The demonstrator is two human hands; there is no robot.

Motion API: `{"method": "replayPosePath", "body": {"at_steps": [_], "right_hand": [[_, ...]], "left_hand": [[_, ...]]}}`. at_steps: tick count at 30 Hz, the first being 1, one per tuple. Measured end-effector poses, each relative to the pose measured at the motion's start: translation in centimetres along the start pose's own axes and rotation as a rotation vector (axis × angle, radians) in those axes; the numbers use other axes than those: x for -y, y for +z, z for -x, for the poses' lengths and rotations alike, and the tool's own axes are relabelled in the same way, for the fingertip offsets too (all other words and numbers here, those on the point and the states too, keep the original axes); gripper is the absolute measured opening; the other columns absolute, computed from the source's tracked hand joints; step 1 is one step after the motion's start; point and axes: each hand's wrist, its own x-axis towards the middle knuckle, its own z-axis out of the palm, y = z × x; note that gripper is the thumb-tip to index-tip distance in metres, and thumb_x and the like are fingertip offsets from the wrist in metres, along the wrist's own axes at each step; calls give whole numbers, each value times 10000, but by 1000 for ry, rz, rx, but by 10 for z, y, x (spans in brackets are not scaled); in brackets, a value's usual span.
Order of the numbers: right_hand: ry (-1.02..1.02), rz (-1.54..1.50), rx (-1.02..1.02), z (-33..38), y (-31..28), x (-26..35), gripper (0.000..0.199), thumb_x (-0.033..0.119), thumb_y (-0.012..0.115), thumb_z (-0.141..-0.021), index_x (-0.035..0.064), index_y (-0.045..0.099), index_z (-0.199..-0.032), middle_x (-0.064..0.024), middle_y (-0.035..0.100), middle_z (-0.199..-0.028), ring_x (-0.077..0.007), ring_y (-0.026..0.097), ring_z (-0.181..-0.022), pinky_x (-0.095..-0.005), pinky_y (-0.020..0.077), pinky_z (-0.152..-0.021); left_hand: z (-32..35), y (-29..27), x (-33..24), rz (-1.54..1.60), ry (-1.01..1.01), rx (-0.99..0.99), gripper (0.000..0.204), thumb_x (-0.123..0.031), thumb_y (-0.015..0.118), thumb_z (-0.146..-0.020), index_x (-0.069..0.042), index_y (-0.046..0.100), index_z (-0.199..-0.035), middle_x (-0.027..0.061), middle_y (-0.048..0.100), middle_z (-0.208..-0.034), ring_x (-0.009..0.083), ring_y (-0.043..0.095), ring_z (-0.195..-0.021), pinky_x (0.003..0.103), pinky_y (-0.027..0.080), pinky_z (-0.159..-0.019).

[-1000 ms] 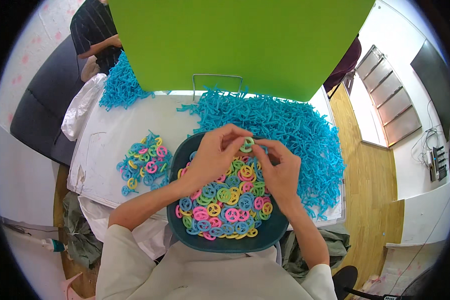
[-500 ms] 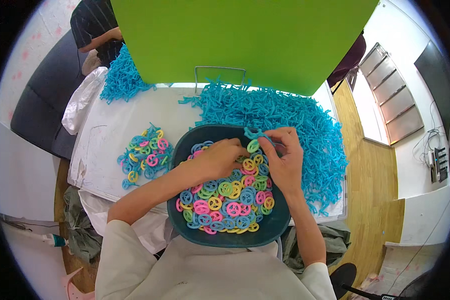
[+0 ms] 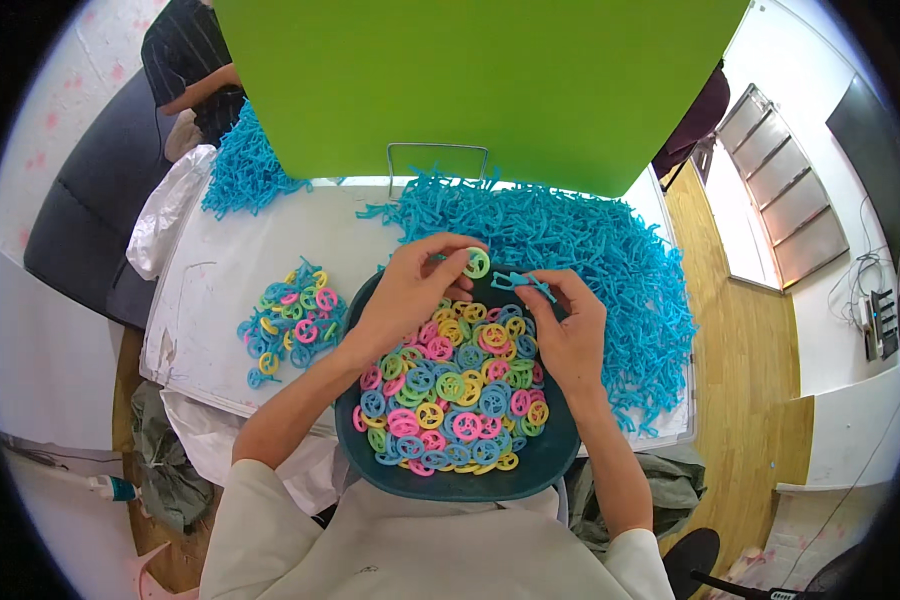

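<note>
A dark green tub [image 3: 555, 455] full of small plastic wheels [image 3: 450, 386] in pink, yellow, blue and green stands at the table's near edge. Over its far rim, my left hand [image 3: 410, 290] pinches a green plastic wheel [image 3: 478, 263] upright between thumb and fingers. Just to the right, my right hand [image 3: 573, 325] grips a blue branched plastic piece [image 3: 520, 283] whose prongs point toward the wheel; a small gap parts the two. A big heap of like blue pieces [image 3: 610, 260] spreads behind and right of the tub.
Left of the tub lies a small pile of wheels joined to blue pieces [image 3: 292, 318] on the white table [image 3: 200, 290]. A green panel [image 3: 480, 90] with a wire bracket [image 3: 435, 147] rises at the back. Far left, another person's arm [image 3: 202, 88] shows near a second blue heap [image 3: 250, 170].
My left hand has come up out of the tub, now holding a green wheel. The green wheel earlier by my right hand no longer shows there; that hand has stayed nearly in place.
</note>
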Motion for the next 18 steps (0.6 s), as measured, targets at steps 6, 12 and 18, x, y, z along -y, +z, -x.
{"method": "replayPosePath", "body": {"at_steps": [6,12,18], "right_hand": [[-60,45,32,0,0,3,108,19,665,-833,-2,654,-939,-62,660,-850,-112,589,-780,-253,461,-704],[-159,28,71,-1,2,-5,109,-4,663,-822,-2,655,-930,-58,649,-805,-110,581,-755,-247,454,-677],[-80,9,169,-1,1,0,118,-22,670,-807,-9,669,-924,-49,646,-768,-99,574,-720,-244,445,-634]], "left_hand": [[2,1,-6,29,-103,141,185,-133,520,-972,-5,588,-1086,33,611,-926,116,626,-833,261,554,-711],[2,2,1,237,-221,172,105,-88,489,-971,3,499,-1022,81,609,-947,188,674,-858,301,585,-717],[2,2,5,122,-168,94,82,-39,474,-958,29,507,-991,108,616,-941,204,684,-835,302,589,-707]]}}
